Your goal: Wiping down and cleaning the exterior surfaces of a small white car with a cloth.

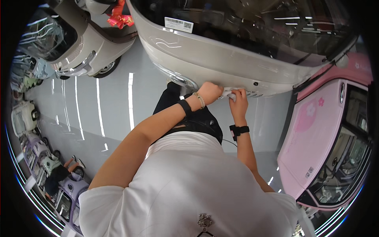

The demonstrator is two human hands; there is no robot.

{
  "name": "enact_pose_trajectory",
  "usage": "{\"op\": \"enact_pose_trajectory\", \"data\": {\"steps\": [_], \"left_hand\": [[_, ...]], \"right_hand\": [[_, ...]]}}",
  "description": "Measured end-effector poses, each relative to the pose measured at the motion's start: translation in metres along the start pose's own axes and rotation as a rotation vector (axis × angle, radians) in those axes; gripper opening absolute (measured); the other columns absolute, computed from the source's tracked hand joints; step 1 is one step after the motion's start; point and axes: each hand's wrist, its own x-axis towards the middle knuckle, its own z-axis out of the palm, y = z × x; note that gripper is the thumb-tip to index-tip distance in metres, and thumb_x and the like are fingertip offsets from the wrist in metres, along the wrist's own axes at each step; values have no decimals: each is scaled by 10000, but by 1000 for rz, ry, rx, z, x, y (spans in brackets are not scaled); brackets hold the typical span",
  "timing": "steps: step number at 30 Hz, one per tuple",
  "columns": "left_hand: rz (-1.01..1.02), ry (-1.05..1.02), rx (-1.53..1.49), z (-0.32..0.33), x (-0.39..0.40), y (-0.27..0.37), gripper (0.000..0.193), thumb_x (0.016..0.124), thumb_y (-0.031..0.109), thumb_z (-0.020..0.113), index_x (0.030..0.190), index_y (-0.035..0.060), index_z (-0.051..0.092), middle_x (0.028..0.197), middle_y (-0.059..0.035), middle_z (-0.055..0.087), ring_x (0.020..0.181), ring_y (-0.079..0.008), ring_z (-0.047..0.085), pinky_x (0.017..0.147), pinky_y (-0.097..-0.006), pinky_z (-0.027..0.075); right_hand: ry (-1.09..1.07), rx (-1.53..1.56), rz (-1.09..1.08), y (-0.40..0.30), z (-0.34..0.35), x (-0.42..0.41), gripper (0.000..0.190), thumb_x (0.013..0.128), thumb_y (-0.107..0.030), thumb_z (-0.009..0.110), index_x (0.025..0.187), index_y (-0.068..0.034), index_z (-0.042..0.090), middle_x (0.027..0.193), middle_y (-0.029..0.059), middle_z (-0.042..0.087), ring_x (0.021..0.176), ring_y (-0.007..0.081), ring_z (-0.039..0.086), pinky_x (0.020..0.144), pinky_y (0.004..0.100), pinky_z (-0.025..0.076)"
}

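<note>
Before me is the beige painted body panel (201, 63) of a small vehicle, below its dark window glass (251, 35). My left hand (210, 92), with a beaded bracelet and a black band at the wrist, holds one side of a crumpled white cloth or tissue (229, 91). The fingers of my right hand (239, 102) pinch its other side; a black strap is on that wrist. The white material lies against the lower panel, beside raised chrome lettering (253, 94). A curved chrome trim bar (177, 77) ends just left of my left hand.
A pink vehicle (314, 127) stands close on the right. At upper left is another beige vehicle (86, 56), with a red bow (120, 19) near it. Several small vehicles line the far left, where another person (59, 174) bends beside a purple one (71, 189).
</note>
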Motion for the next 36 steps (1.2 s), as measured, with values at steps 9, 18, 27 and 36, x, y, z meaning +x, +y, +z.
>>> {"op": "enact_pose_trajectory", "data": {"steps": [9, 18, 27, 36], "left_hand": [[-494, 22, -98, -25, -77, -79, 116, 800, 201, 583, 868, 109, 600, 715, -144, 636, 681, -365, 618, 603, -464, 491], [-538, 28, 19, -40, -78, -81, 112, 761, 189, 605, 767, 84, 645, 697, -160, 639, 670, -350, 632, 599, -446, 499], [-12, -77, 92, -33, -8, -31, 64, 673, 123, 624, 674, 71, 660, 663, -137, 649, 650, -299, 663, 595, -393, 527], [-25, -72, 55, -71, -41, -89, 81, 699, 134, 626, 682, 89, 692, 700, -120, 663, 697, -293, 667, 614, -374, 526]], "right_hand": [[-245, 97, -428, -72, 54, 36, 227, 736, -6, 575, 959, -45, 594, 885, 112, 486, 847, 302, 558, 698, 396, 486], [-330, 100, -507, -82, 70, 50, 260, 729, -16, 599, 987, -49, 594, 894, 102, 507, 809, 307, 574, 676, 418, 483], [-181, -116, -193, -26, 16, 13, 252, 695, -1, 610, 937, -60, 575, 863, 104, 518, 797, 317, 578, 638, 425, 477], [-55, -171, -177, -86, 50, 25, 250, 687, -11, 618, 924, -81, 583, 872, 101, 516, 780, 314, 575, 635, 421, 470]]}}
